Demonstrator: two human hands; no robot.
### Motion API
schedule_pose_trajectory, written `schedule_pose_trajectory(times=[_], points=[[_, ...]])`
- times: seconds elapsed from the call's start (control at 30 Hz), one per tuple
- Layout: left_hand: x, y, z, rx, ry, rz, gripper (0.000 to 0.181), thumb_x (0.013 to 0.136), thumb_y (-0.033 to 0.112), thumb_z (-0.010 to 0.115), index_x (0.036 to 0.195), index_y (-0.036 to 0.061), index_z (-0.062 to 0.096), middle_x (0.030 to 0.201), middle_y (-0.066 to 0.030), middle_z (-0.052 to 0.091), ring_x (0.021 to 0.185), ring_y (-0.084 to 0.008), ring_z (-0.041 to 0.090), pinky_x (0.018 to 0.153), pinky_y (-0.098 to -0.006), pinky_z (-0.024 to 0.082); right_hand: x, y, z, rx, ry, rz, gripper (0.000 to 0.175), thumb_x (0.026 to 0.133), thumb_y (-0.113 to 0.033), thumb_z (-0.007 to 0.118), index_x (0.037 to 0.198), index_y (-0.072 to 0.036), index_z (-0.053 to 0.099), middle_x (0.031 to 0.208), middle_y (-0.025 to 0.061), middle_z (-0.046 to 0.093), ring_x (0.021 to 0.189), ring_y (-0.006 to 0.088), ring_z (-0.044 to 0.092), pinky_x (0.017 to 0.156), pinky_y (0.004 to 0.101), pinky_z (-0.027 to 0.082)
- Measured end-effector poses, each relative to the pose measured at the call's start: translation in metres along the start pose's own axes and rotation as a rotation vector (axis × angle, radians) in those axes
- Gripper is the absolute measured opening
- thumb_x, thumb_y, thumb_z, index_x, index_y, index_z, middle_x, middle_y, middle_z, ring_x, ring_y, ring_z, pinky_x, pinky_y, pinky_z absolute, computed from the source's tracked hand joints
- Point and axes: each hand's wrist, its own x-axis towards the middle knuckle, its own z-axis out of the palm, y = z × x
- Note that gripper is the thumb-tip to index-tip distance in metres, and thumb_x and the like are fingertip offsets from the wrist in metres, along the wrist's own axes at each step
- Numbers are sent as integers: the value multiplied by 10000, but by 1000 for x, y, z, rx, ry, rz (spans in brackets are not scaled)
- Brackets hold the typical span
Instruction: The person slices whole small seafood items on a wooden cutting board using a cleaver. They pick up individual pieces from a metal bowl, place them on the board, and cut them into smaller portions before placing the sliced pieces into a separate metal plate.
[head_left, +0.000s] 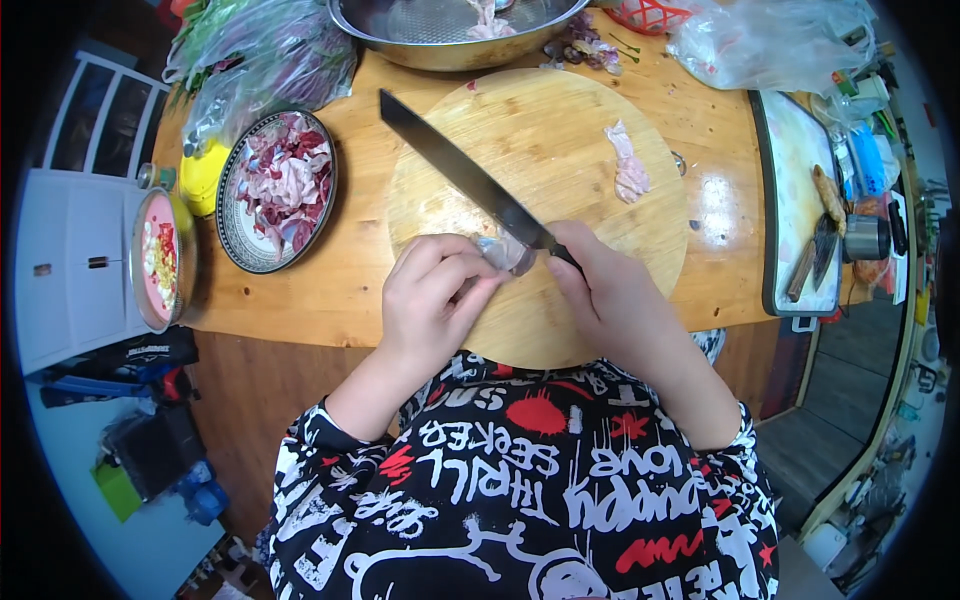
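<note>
My right hand grips the black handle of a long kitchen knife. Its blade slants up and left across a round wooden cutting board. With bent fingers, my left hand holds a small piece of raw meat on the board, just below the blade near the handle. A pale strip of raw meat or skin lies apart at the board's right side. To the left, a patterned oval-looking plate holds a heap of cut raw meat.
A metal basin stands behind the board. Plastic-bagged greens lie at the back left, a metal bowl of chopped ingredients at the left edge. On the right, a white dark-rimmed board carries a folding knife and a root-like piece.
</note>
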Motion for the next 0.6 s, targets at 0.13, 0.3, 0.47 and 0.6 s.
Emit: schedule_pose_trajectory(times=[0.13, 0.3, 0.47, 0.6], points=[[5, 5, -1, 74, -38, -29, 379, 788, 122, 941, 1009, 30, 647, 1139, -127, 667, 927, -192, 654, 720, -313, 560, -12, 10, -5, -37, 22, 143, 259, 1088, -182, 563, 1312, -52, 552, 963, 281, 687, 927, 502, 675, 789, 531, 539], [9, 5, -4, -161, -72, -373, 423, 930, -32, 762, 1239, 20, 477, 1295, -148, 668, 854, -100, 581, 721, -246, 516, -27, 16, -17, -22, -8, 194, 269, 1084, -180, 574, 1310, -41, 531, 985, 273, 688, 945, 510, 668, 798, 527, 538], [19, 6, -12, -180, -166, -454, 414, 944, -85, 731, 1227, 46, 458, 1156, -118, 725, 878, -94, 609, 750, -237, 530, -32, 28, -16, 9, 0, 183, 273, 1075, -170, 597, 1306, -40, 534, 998, 264, 688, 955, 505, 670, 796, 518, 541], [16, 0, -11, -268, -121, -425, 425, 939, -107, 728, 1218, 56, 450, 1145, -122, 718, 889, -100, 635, 814, -237, 549, -32, 28, -19, 59, 5, 196, 284, 1069, -161, 610, 1318, -42, 543, 1007, 259, 691, 965, 493, 681, 800, 509, 546]])
